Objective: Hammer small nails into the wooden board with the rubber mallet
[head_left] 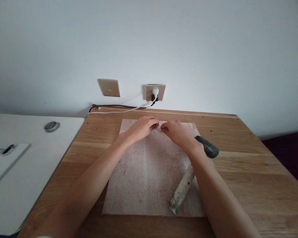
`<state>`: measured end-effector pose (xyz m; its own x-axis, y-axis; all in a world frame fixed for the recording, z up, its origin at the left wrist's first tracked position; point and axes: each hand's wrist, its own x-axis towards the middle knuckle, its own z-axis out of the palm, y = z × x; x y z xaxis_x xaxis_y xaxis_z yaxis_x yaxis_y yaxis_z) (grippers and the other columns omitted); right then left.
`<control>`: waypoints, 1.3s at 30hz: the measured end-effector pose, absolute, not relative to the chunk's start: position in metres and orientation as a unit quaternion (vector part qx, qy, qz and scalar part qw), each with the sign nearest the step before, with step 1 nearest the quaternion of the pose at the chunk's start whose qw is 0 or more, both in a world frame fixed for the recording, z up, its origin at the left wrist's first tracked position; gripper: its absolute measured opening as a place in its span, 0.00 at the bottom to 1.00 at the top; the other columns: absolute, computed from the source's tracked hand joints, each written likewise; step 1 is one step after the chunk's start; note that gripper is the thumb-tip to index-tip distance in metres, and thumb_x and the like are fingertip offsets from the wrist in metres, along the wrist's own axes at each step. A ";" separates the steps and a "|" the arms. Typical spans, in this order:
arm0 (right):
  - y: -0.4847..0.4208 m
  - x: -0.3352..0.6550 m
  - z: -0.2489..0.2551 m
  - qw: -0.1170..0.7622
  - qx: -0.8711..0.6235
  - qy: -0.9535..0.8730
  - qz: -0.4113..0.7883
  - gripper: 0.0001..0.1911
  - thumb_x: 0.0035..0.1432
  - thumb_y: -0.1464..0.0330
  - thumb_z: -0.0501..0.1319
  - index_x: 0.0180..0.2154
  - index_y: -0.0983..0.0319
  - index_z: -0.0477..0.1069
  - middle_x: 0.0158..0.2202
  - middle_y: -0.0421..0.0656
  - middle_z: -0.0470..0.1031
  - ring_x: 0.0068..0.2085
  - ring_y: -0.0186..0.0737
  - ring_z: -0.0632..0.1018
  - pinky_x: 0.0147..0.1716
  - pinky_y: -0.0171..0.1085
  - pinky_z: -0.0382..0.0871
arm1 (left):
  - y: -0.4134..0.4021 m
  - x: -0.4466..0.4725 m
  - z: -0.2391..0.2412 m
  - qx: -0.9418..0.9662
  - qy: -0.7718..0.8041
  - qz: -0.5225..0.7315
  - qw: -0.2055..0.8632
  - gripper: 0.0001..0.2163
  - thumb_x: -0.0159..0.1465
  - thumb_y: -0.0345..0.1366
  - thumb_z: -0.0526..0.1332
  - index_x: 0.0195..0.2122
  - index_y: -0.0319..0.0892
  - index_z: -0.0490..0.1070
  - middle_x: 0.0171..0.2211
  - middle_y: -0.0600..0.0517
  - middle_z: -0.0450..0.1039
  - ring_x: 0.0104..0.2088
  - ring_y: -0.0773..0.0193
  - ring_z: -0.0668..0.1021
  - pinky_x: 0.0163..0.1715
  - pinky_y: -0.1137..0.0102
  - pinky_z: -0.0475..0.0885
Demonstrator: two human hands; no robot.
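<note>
My left hand [147,125] and my right hand [173,129] are held close together over the far edge of a pale, worn wooden board [139,178]. Both have their fingers pinched. Something small and shiny shows at the fingertips, too small to name. Under my right forearm lies a tool that looks like a mallet, with a dark head [210,148] and a rough, grey-white handle [182,190]. My forearm hides where the two parts meet.
The board lies on a wooden table [240,185]. Behind it, cables [121,110] run to a wall socket [149,94] with plugs in it. A white table [39,172] on the left bears a round grey object [52,126] and a flat white one [7,158].
</note>
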<state>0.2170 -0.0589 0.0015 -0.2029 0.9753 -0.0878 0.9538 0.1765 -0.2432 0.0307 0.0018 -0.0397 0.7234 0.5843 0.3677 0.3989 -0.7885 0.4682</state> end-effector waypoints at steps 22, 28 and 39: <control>-0.060 0.227 0.009 0.105 -0.620 -0.772 0.091 0.15 0.66 0.78 0.61 0.44 0.60 0.86 0.45 0.50 0.87 0.47 0.47 0.85 0.49 0.38 0.75 | 0.000 0.031 -0.049 0.910 0.256 0.234 0.227 0.11 0.66 0.20 0.58 0.36 0.43 0.77 0.37 0.48 0.80 0.40 0.57 0.81 0.42 0.66 0.70; -0.062 0.228 0.016 0.111 -0.629 -0.763 0.098 0.15 0.65 0.78 0.61 0.42 0.61 0.87 0.45 0.51 0.87 0.47 0.48 0.86 0.47 0.38 0.75 | -0.001 0.032 -0.049 0.909 0.270 0.239 0.209 0.10 0.68 0.22 0.59 0.35 0.42 0.75 0.37 0.48 0.77 0.39 0.57 0.80 0.41 0.65 0.70; -0.067 0.244 0.029 0.190 -0.604 -0.771 0.066 0.13 0.64 0.73 0.62 0.41 0.60 0.87 0.41 0.48 0.87 0.42 0.47 0.85 0.47 0.41 0.76 | -0.009 0.055 -0.032 0.491 0.321 0.420 0.693 0.05 0.60 0.29 0.72 0.35 0.39 0.77 0.32 0.52 0.79 0.32 0.67 0.79 0.41 0.69 0.74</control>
